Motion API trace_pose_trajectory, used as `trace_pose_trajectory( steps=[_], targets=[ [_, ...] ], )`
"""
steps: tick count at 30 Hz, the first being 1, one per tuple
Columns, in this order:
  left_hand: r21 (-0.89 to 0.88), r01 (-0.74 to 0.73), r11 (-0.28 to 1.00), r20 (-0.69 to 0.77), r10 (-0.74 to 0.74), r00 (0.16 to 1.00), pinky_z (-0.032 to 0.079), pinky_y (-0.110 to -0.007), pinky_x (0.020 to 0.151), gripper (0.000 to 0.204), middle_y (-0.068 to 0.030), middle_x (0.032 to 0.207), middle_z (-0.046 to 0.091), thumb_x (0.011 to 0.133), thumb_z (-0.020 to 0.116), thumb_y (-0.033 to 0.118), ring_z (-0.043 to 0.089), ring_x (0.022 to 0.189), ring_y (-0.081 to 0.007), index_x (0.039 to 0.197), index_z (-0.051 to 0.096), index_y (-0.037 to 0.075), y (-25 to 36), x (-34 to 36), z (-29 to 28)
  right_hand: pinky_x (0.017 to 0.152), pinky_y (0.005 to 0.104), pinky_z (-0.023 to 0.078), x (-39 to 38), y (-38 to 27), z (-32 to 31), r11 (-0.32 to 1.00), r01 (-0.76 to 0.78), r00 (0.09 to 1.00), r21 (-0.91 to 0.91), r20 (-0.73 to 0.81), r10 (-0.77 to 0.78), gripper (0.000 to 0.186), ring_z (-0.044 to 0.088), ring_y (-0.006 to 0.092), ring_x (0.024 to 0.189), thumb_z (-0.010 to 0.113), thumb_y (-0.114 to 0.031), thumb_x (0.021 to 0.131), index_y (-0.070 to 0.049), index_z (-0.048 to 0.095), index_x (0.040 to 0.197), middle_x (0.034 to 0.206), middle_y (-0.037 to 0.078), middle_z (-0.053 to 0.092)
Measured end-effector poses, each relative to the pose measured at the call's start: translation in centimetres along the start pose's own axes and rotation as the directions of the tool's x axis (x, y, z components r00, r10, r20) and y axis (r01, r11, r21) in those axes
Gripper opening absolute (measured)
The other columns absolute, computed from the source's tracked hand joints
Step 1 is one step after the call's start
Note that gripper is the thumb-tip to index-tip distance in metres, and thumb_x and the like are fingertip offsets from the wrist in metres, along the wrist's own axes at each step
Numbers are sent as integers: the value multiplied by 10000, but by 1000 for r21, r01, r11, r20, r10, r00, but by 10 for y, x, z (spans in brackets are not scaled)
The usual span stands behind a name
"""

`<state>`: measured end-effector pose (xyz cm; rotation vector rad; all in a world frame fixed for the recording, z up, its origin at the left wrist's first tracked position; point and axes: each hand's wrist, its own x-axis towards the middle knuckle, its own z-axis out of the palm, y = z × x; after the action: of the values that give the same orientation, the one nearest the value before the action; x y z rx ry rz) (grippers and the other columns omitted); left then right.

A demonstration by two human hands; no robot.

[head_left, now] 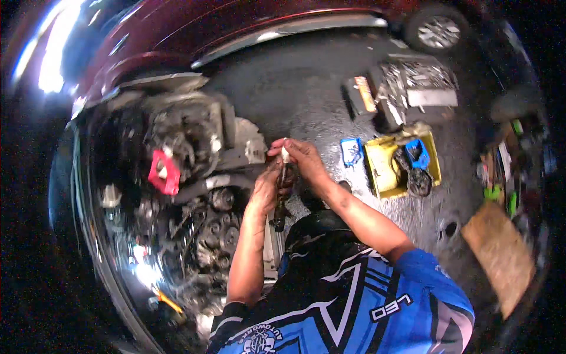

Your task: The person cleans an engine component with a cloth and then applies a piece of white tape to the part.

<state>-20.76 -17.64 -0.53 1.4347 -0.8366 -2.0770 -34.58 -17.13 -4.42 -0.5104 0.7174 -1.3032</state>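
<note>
In front of my body, both hands are brought together over a slim, dark, elongated part with a thicker lower end. My left hand wraps round its middle. Just above, the fingers of my right hand pinch a small white piece at the part's upper end. I cannot tell whether this white piece belongs to the part or is a bit of cloth. Left of my hands lies an exposed engine, with pulleys and hoses showing. A red object, perhaps a cloth or tray, rests on the engine bay's far side.
Right of my hands stands a yellow bin holding dark and blue items, with a blue packet beside it. Farther back are a toolbox of metal tools and a black case. A brown board lies far right. A dark red car spans the back.
</note>
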Motion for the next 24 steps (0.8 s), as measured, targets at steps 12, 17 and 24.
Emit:
trace_pose_trajectory(
  steps=[12, 17, 24],
  targets=[
    [-86, -89, 992, 215, 106, 971, 490, -330, 721, 446, -81, 981, 594, 1029, 422, 366, 564, 806, -202, 1338, 486, 51, -73, 105, 34, 846, 468, 471, -83, 54, -60, 760, -439, 867, -480, -448, 217, 563, 631, 322, 979, 489, -503, 966, -15, 507, 1245, 1006, 204, 666],
    [-117, -33, 993, 87, 44, 995, 416, -303, 564, 314, -23, 777, 510, 1009, 473, 383, 493, 635, -154, 1008, 539, 76, -96, 142, 61, 786, 492, 487, -110, 74, -90, 518, -382, 864, -765, -495, -94, 475, 647, 411, 872, 458, -446, 978, -60, 523, 1248, 873, 231, 663],
    [46, -223, 974, -20, 224, 974, 391, -306, 485, 228, 2, 671, 450, 1000, 461, 350, 423, 532, -139, 938, 529, 142, -144, 181, 102, 845, 529, 484, -123, 70, -145, 403, -474, 865, -783, -499, 49, 505, 622, 447, 960, 427, -428, 982, -54, 460, 1320, 1027, 277, 647]
  ],
)
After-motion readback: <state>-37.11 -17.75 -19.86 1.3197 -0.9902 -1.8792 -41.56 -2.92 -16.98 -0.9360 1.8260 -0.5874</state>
